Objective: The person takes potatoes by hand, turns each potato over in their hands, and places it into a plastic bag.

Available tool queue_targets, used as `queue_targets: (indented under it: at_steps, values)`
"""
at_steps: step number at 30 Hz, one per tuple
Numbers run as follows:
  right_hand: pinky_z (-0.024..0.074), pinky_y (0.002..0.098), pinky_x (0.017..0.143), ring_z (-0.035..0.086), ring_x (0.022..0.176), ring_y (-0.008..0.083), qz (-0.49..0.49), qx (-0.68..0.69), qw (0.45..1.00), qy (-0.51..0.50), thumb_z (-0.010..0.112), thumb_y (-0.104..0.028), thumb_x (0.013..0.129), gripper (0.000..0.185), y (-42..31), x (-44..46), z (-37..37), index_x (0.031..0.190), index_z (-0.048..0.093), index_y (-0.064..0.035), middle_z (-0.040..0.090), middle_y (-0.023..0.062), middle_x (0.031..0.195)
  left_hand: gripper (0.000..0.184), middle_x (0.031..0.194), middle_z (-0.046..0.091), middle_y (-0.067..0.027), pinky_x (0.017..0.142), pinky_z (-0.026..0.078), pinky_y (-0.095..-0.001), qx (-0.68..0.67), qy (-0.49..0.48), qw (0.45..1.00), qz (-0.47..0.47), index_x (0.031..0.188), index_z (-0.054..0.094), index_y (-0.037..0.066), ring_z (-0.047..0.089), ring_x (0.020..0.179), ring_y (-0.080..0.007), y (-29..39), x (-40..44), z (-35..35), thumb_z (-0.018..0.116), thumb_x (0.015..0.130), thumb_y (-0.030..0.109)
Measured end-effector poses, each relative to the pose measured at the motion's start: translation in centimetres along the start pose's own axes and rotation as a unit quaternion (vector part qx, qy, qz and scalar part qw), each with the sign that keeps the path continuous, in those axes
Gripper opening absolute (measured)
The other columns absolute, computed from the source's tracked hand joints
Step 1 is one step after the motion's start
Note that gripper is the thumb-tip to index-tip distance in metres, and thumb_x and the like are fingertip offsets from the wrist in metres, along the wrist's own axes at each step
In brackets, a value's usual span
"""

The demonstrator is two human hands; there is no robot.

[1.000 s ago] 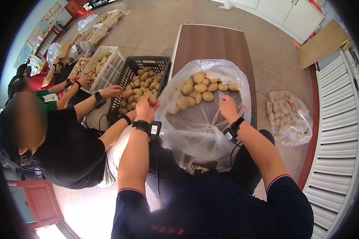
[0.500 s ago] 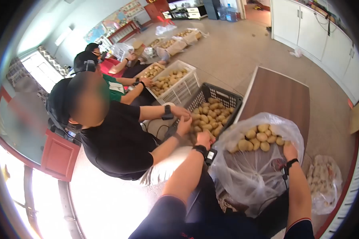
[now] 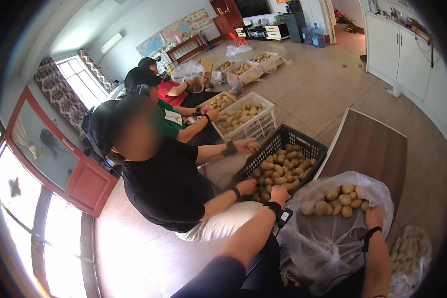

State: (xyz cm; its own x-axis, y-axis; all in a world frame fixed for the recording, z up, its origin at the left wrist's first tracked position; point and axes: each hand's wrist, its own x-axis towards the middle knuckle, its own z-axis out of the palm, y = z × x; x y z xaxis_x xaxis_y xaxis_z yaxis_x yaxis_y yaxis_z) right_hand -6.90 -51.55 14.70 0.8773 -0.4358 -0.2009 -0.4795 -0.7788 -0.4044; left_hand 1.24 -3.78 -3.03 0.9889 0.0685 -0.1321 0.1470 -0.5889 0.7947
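Observation:
My left hand [image 3: 279,195] is at the near edge of the black crate [image 3: 305,135], fingers curled in beside its potatoes [image 3: 279,170]; what they hold is hidden. My right hand [image 3: 375,218] is inside the clear plastic bag [image 3: 317,248], against the right end of a group of potatoes [image 3: 344,199]. Its fingertips are too hidden to read. The opened bag lies over the near end of a brown board [image 3: 365,144].
Close on my left sits a co-worker in black [image 3: 164,184], one hand holding a potato [image 3: 253,147], the other near the crate. Beyond are a white crate [image 3: 253,126] and two more people. A filled bag [image 3: 409,256] lies at right.
The view has swung left and up. My left hand has gone from above the crate's potatoes, holding one, to its near edge. My right hand has moved to the potatoes in the bag.

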Motion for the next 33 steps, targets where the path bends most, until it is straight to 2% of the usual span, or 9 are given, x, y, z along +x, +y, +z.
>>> queue_targets:
  at_steps: [3, 6, 9, 12, 13, 15, 17, 22, 33]
  values:
    - [0.0393, 0.0486, 0.103, 0.047, 0.122, 0.0449, -0.008, 0.006, 1.000, 0.005, 0.058, -0.023, 0.085, 0.052, 1.0, 0.4, 0.5, 0.130, 0.048, 0.0021, 0.050, 0.0291, 0.131, 0.005, 0.081, 0.066, -0.0060, 0.074, 0.049, -0.0346, -0.368, 0.043, 0.922, -0.112, 0.076, 0.070, 0.010, 0.065, 0.088, -0.0222, 1.6, -0.2, 0.7, 0.073, 0.078, 0.013]
    - [0.0423, 0.0487, 0.100, 0.051, 0.118, 0.0451, 0.010, 0.002, 1.000, 0.026, 0.058, -0.028, 0.086, 0.048, 0.7, -0.9, 0.1, 0.125, 0.053, -0.0002, 0.054, 0.0281, 0.127, 0.031, 0.109, 0.056, -0.0103, 0.068, 0.057, -0.0363, -0.245, 0.043, 0.955, -0.165, 0.126, 0.053, 0.007, 0.060, 0.091, -0.0232, 4.8, -1.2, 0.5, 0.046, 0.096, 0.013]
    - [0.0457, 0.0486, 0.096, 0.056, 0.113, 0.0439, 0.026, -0.041, 0.998, -0.035, 0.062, -0.030, 0.085, 0.050, -1.4, -3.5, -2.6, 0.126, 0.053, -0.0032, 0.060, 0.0258, 0.120, 0.007, 0.082, 0.066, -0.0074, 0.076, 0.050, -0.0357, -0.365, 0.067, 0.917, -0.147, 0.075, 0.069, 0.011, 0.064, 0.091, -0.0238, 6.6, -2.0, -0.2, 0.074, 0.077, 0.016]
    - [0.0459, 0.0488, 0.096, 0.056, 0.115, 0.0411, 0.045, -0.069, 0.996, -0.043, 0.068, -0.032, 0.082, 0.059, -1.8, -4.1, -2.8, 0.128, 0.049, -0.0004, 0.058, 0.0249, 0.124, 0.007, 0.083, 0.066, -0.0063, 0.073, 0.052, -0.0348, -0.395, 0.088, 0.894, -0.193, 0.081, 0.069, 0.010, 0.064, 0.089, -0.0226, 8.4, -2.4, -0.9, 0.072, 0.079, 0.016]
    - [0.0459, 0.0488, 0.096, 0.056, 0.115, 0.0411, 0.044, -0.069, 0.996, -0.043, 0.068, -0.032, 0.082, 0.059, -1.7, -4.3, -2.6, 0.128, 0.049, -0.0004, 0.058, 0.0249, 0.124, 0.023, 0.096, 0.061, -0.0079, 0.070, 0.054, -0.0357, -0.343, 0.049, 0.917, -0.197, 0.108, 0.058, 0.009, 0.061, 0.089, -0.0223, 9.8, -3.0, -1.5, 0.061, 0.086, 0.015]
    - [0.0484, 0.0471, 0.093, 0.061, 0.109, 0.0384, 0.020, -0.108, 0.994, 0.006, 0.065, -0.032, 0.083, 0.051, -1.4, -4.6, -1.9, 0.123, 0.052, -0.0033, 0.063, 0.0210, 0.116, 0.042, 0.109, 0.056, -0.0094, 0.068, 0.056, -0.0366, -0.291, 0.010, 0.936, -0.199, 0.135, 0.047, 0.009, 0.059, 0.090, -0.0220, 13.2, -4.5, -3.1, 0.049, 0.093, 0.014]
    - [0.0486, 0.0466, 0.092, 0.061, 0.107, 0.0376, -0.009, -0.135, 0.990, 0.036, 0.065, -0.031, 0.081, 0.047, -0.3, -4.4, -0.6, 0.118, 0.053, -0.0032, 0.064, 0.0198, 0.114, 0.042, 0.105, 0.057, -0.0089, 0.066, 0.056, -0.0361, -0.382, 0.016, 0.892, -0.241, 0.134, 0.046, 0.007, 0.059, 0.085, -0.0213, 16.7, -6.2, -4.7, 0.052, 0.093, 0.015]
    - [0.0485, 0.0452, 0.087, 0.060, 0.102, 0.0346, -0.060, -0.195, 0.975, 0.092, 0.069, -0.030, 0.075, 0.040, 0.3, -4.9, 0.7, 0.104, 0.054, -0.0062, 0.062, 0.0157, 0.107, 0.040, 0.102, 0.056, -0.0089, 0.064, 0.055, -0.0357, -0.375, 0.054, 0.892, -0.246, 0.130, 0.048, 0.006, 0.058, 0.081, -0.0208, 17.8, -6.5, -4.4, 0.056, 0.094, 0.018]
    - [0.0405, 0.0491, 0.099, 0.045, 0.120, 0.0415, -0.001, -0.165, 0.986, 0.006, 0.072, -0.036, 0.074, 0.058, -1.4, -7.7, -1.2, 0.120, 0.050, -0.0082, 0.045, 0.0210, 0.128, 0.017, 0.100, 0.055, -0.0059, 0.069, 0.055, -0.0366, -0.398, 0.006, 0.892, -0.215, 0.106, 0.055, 0.011, 0.060, 0.087, -0.0218, 16.3, -6.2, -3.9, 0.054, 0.094, 0.022]
